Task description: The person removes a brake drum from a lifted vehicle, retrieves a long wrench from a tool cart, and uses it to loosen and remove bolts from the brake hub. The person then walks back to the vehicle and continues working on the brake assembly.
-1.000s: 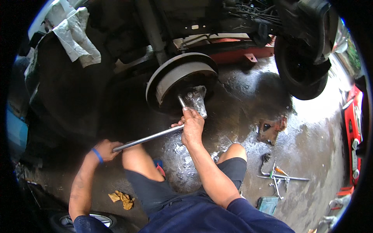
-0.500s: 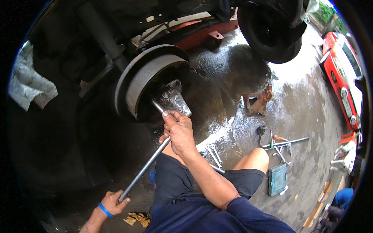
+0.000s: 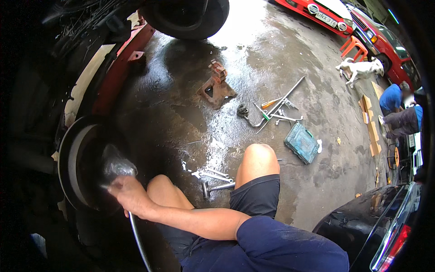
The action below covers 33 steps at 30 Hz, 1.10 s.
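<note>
My right hand is closed round a long metal bar near its upper end. The bar runs down and leaves the picture at the lower edge. My left hand is out of view. Just beyond my right hand, crumpled clear plastic covers something at the middle of a round metal drum. The drum stands under the dark vehicle body on the left. The bar's tip lies close to the plastic, but blur and shadow hide whether they touch.
Wrenches and a hammer lie by my knees. Farther off are a rusty jack stand, a long rod among other tools, and a teal case. A white dog, people and a black car are at the right.
My view has swung to the right, so the drum and my right hand sit farther left. My left hand, which gripped the bar's lower end, has left the picture.
</note>
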Each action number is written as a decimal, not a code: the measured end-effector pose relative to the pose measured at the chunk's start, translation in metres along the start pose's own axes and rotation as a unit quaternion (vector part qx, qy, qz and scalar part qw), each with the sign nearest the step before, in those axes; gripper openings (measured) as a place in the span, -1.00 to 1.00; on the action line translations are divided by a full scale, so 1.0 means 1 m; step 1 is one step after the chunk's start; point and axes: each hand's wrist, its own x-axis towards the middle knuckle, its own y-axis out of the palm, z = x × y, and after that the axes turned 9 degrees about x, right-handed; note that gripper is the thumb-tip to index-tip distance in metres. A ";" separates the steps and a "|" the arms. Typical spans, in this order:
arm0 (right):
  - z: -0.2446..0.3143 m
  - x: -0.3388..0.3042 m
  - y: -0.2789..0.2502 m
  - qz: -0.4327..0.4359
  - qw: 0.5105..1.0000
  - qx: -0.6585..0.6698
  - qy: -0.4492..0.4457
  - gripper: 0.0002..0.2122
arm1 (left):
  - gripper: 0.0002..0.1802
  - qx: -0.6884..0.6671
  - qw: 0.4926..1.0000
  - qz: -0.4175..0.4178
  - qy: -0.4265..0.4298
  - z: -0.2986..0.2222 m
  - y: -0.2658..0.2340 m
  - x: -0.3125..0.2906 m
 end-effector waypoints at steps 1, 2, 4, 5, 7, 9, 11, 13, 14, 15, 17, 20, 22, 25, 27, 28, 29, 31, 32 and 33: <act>0.000 0.000 -0.001 0.006 1.000 -0.009 0.003 -0.73 | -0.65 0.004 1.000 0.001 -0.006 0.004 0.005 0.005; 0.000 0.001 -0.002 -0.013 1.000 -0.019 -0.015 -0.73 | -0.65 0.017 0.999 -0.014 0.033 0.008 0.011 0.012; -0.002 0.002 -0.003 -0.017 0.999 -0.029 -0.012 -0.73 | -0.64 0.072 0.996 -0.028 0.032 0.019 0.018 0.019; -0.004 0.002 -0.004 -0.012 1.000 -0.023 -0.001 -0.73 | -0.67 0.132 0.985 -0.068 0.091 0.025 0.017 0.026; -0.007 0.003 -0.002 -0.013 1.000 -0.007 -0.009 -0.75 | -0.73 0.191 0.972 -0.109 0.083 0.036 0.017 0.033; -0.008 0.004 0.001 -0.039 0.999 -0.003 -0.004 -0.79 | -0.79 0.199 0.973 -0.101 0.064 0.042 0.015 0.037; -0.007 0.002 0.005 -0.067 0.997 0.024 0.004 -0.82 | -0.83 0.188 0.975 -0.076 0.087 0.045 0.012 0.039; -0.004 0.001 0.009 -0.085 0.995 0.050 0.021 -0.84 | -0.85 0.145 0.985 -0.060 0.070 0.047 0.013 0.041; -0.001 0.001 0.009 -0.083 0.995 0.041 0.028 -0.82 | -0.85 0.126 0.988 -0.057 0.072 0.048 0.014 0.043; 0.000 0.000 0.011 -0.096 0.995 0.024 0.025 -0.82 | -0.86 0.122 0.988 -0.064 0.073 0.050 0.016 0.045; 0.002 0.000 0.013 -0.100 0.994 0.018 0.029 -0.84 | -0.86 0.123 0.988 -0.063 0.065 0.055 0.021 0.049; 0.004 -0.001 0.015 -0.117 0.992 0.017 0.043 -0.84 | -0.86 0.106 0.990 -0.061 0.075 0.067 0.029 0.052; 0.003 -0.001 0.016 -0.131 0.990 0.027 0.051 -0.83 | -0.84 0.110 0.987 -0.070 0.095 0.077 0.034 0.052; 0.001 -0.004 0.017 -0.137 0.990 0.024 0.024 -0.82 | -0.80 0.080 0.989 -0.068 0.106 0.088 0.045 0.056; -0.002 -0.005 0.017 -0.138 0.990 0.007 0.011 -0.83 | -0.81 0.076 0.989 -0.072 0.104 0.093 0.057 0.063; -0.003 -0.004 0.015 -0.134 0.991 -0.001 0.003 -0.83 | -0.81 0.078 0.990 -0.066 0.095 0.094 0.066 0.072; -0.004 -0.005 0.015 -0.137 0.990 -0.023 0.008 -0.81 | -0.81 0.068 0.993 -0.050 0.082 0.096 0.075 0.079; -0.006 -0.003 0.011 -0.123 0.991 -0.058 -0.012 -0.79 | -0.78 0.057 0.988 -0.074 0.122 0.098 0.103 0.106; -0.006 -0.002 0.009 -0.113 0.984 -0.126 -0.049 -0.78 | -0.77 0.057 0.987 -0.076 0.128 0.103 0.113 0.113; -0.007 0.000 0.007 -0.098 0.982 -0.141 -0.073 -0.78 | -0.77 0.055 0.983 -0.097 0.145 0.105 0.127 0.128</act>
